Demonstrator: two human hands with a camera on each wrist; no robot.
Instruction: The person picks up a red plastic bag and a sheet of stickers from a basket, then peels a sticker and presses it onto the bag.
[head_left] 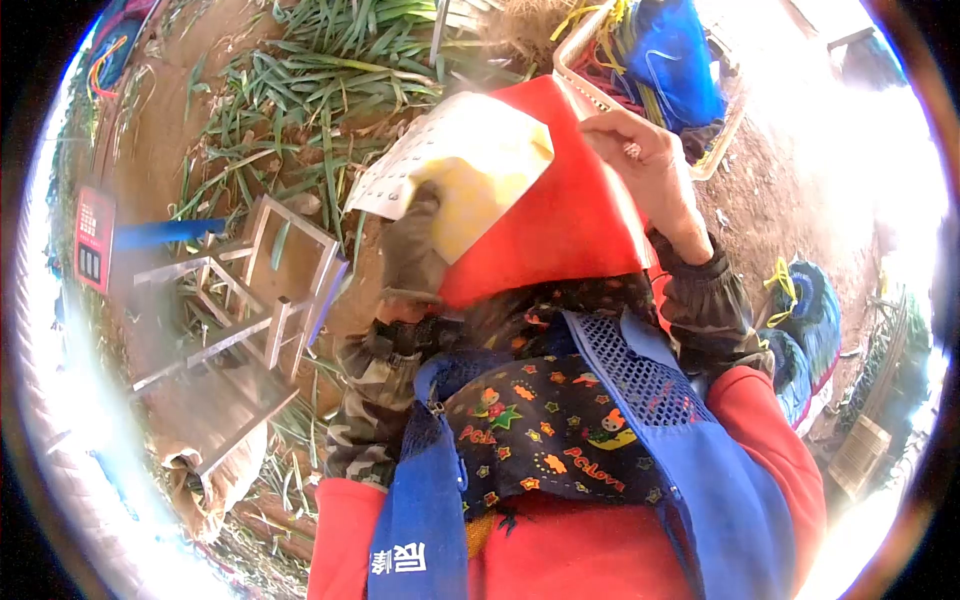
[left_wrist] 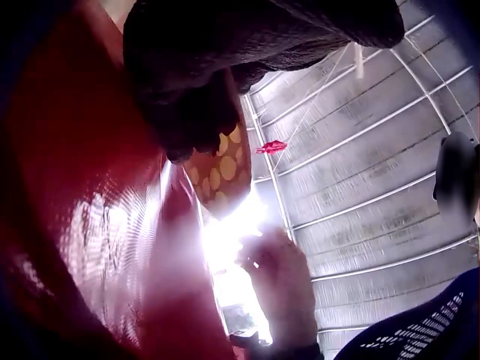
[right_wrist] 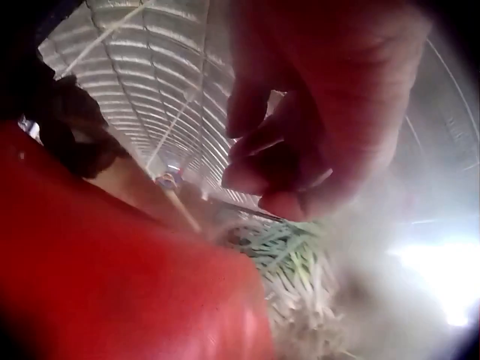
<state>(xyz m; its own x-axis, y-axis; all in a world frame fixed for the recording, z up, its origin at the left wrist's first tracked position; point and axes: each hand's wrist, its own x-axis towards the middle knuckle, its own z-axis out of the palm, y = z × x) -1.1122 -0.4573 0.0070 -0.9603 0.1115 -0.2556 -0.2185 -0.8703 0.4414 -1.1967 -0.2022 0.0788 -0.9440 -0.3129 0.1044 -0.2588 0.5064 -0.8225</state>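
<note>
My left hand (head_left: 412,245), in a dark glove, grips a printed paper sheet (head_left: 490,150) at its near edge. The sheet is white with small printed marks on one part and pale yellow on the rest. Round yellow spots show on its underside (left_wrist: 225,169) in the left wrist view. Bare, my right hand (head_left: 650,170) is raised at the right of a smooth red covering (head_left: 560,220) over the lap. Its fingers (right_wrist: 255,176) are bent toward the thumb in the right wrist view; I cannot tell whether something small is between them.
Cut green leafy stalks (head_left: 330,80) lie thickly on the soil ahead. A metal frame (head_left: 270,330) stands at left, near a red sign-like panel (head_left: 95,240). At upper right a basket (head_left: 735,130) holds a blue bundle (head_left: 670,60). Blue bags (head_left: 805,310) sit at far right.
</note>
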